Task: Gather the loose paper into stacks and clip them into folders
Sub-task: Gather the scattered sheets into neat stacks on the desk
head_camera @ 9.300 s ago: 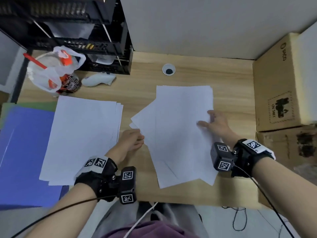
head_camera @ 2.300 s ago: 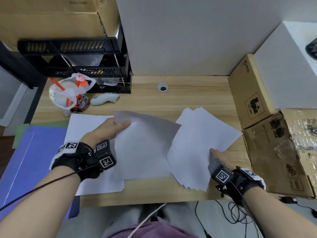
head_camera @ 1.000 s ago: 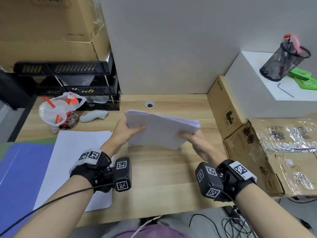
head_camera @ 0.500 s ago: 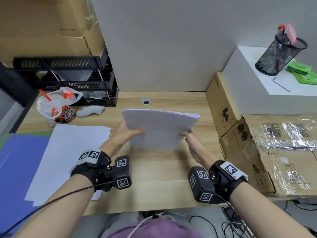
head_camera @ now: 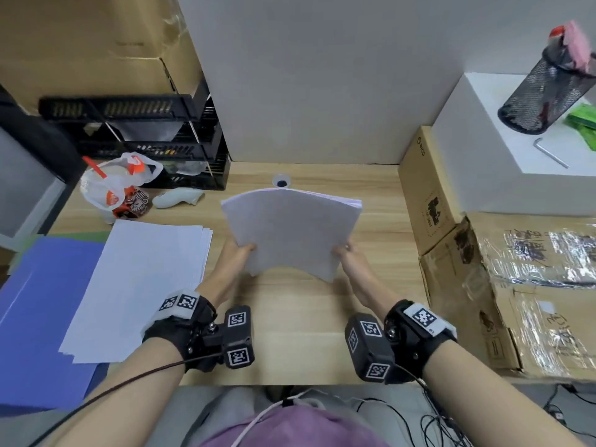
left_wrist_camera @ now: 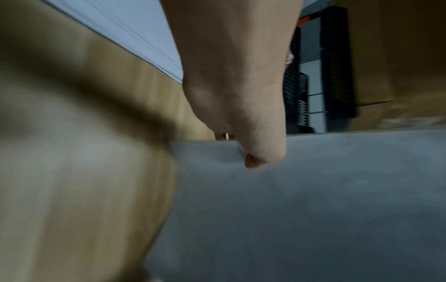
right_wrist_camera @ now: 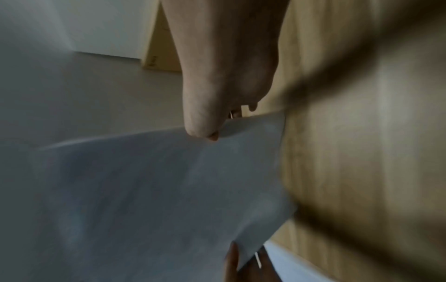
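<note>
Evidently I was at the squaring step: my left hand (head_camera: 237, 253) and right hand (head_camera: 346, 254) each pinched a side edge of the sheaf of paper (head_camera: 292, 233), held upright over the desk (head_camera: 290, 333) (lower edge seemingly just above it, though blur hid contact). Next I judged I should tap it square, then carry it toward the blue folder (head_camera: 35, 301) beside the flat stack (head_camera: 145, 285).
</note>
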`<control>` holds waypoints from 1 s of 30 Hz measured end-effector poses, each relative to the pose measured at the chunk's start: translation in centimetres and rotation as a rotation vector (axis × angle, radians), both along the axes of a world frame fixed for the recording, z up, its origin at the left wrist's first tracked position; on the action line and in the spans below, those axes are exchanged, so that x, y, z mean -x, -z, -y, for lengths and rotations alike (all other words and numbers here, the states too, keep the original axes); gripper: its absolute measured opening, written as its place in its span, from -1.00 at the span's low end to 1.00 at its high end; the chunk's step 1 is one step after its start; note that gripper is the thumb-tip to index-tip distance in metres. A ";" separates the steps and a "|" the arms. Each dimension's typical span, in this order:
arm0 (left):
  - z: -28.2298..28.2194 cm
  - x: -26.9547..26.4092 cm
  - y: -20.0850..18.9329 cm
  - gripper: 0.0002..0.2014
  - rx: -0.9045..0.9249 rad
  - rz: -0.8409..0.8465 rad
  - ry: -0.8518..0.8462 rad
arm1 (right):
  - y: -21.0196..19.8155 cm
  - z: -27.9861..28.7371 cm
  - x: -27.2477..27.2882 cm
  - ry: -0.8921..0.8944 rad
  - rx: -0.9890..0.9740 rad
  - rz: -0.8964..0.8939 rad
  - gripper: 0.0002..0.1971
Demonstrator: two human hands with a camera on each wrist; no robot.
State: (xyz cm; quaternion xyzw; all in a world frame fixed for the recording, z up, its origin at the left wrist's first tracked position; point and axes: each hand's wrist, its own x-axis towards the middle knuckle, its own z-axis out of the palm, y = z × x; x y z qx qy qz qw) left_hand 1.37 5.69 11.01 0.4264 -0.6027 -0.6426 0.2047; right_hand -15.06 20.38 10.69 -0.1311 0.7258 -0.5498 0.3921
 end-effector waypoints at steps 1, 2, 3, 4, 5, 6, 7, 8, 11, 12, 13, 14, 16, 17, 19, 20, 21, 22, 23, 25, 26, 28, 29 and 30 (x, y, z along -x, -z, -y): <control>-0.3 -0.6 0.7 -0.63 0.003 0.029 0.008 | 0.8 -0.1 -0.3 -0.034 -0.032 -0.006 -0.68; -0.1 -1.0 1.2 -0.63 0.020 0.045 -0.008 | 1.1 0.0 -0.5 -0.063 -0.040 -0.014 -0.69; 0.4 -1.4 1.3 -0.63 0.046 0.055 -0.043 | 1.4 0.4 -0.4 -0.080 -0.041 -0.024 -0.71; 1.3 -1.7 1.2 -0.63 0.079 0.059 -0.080 | 1.3 1.0 -0.3 -0.096 -0.038 -0.035 -0.73; 2.2 -2.0 1.0 -0.64 0.116 0.071 -0.103 | 1.0 1.7 -0.1 -0.114 -0.037 -0.047 -0.76; 3.3 -2.4 0.6 -0.65 0.150 0.085 -0.109 | 0.6 2.4 -0.1 -0.136 -0.040 -0.052 -0.79; 4.3 -2.9 0.4 -0.66 0.165 0.094 -0.099 | 0.3 3.2 -0.3 -0.166 -0.049 -0.053 -0.80; 5.1 -3.5 0.1 -0.66 0.160 0.101 -0.079 | 0.0 3.9 -0.6 -0.198 -0.067 -0.050 -0.79; 6.9 -6.2 0.6 -0.66 0.075 0.196 -0.033 | 0.2 5.8 -3.0 -0.315 -0.168 -0.016 -0.76; 7.5 -7.5 1.4 -0.67 0.051 0.242 -0.030 | 0.7 6.3 -4.0 -0.359 -0.219 0.010 -0.75; 8.0 -8.9 2.2 -0.68 0.037 0.283 -0.032 | 1.3 7.0 -5.1 -0.405 -0.275 0.043 -0.75; 8.6 -10.5 2.9 -0.69 0.024 0.324 -0.036 | 1.9 7.6 -6.3 -0.452 -0.321 0.077 -0.76; 10.0 -13.6 4.3 -0.69 0.008 0.400 -0.051 | 2.7 9.3 -8.7 -0.533 -0.370 0.130 -0.76; 10.7 -14.9 4.6 -0.69 0.001 0.421 -0.073 | 2.9 10.3 -9.9 -0.561 -0.370 0.150 -0.75; 12.5 -17.2 4.8 -0.68 -0.005 0.456 -0.126 | 3.2 12.9 -12.3 -0.589 -0.346 0.187 -0.73; 13.4 -18.2 4.8 -0.69 0.004 0.487 -0.157 | 3.2 14.1 -13.2 -0.595 -0.344 0.205 -0.76; 14.3 -19.0 4.9 -0.70 0.029 0.510 -0.192 | 3.4 15.3 -14.1 -0.594 -0.352 0.234 -0.80; 15.3 -19.9 5.2 -0.70 0.056 0.544 -0.225 | 3.8 16.3 -14.9 -0.594 -0.373 0.273 -0.82; 16.0 -20.6 5.4 -0.67 0.085 0.591 -0.241 | 4.3 17.1 -15.5 -0.601 -0.402 0.313 -0.85; 17.3 -22.0 5.9 -0.67 0.101 0.690 -0.247 | 5.4 17.9 -16.4 -0.602 -0.464 0.369 -0.86; 17.8 -22.5 6.2 -0.70 0.085 0.712 -0.243 | 5.9 18.0 -16.7 -0.583 -0.486 0.396 -0.86; 18.8 -23.1 7.1 -0.67 0.017 0.746 -0.239 | 6.7 18.4 -17.2 -0.515 -0.499 0.466 -0.85; 19.1 -23.4 8.0 -0.58 -0.016 0.759 -0.230 | 7.0 18.6 -17.5 -0.484 -0.500 0.499 -0.85; 19.4 -23.5 8.8 -0.44 -0.032 0.772 -0.214 | 7.4 18.8 -17.6 -0.465 -0.500 0.523 -0.84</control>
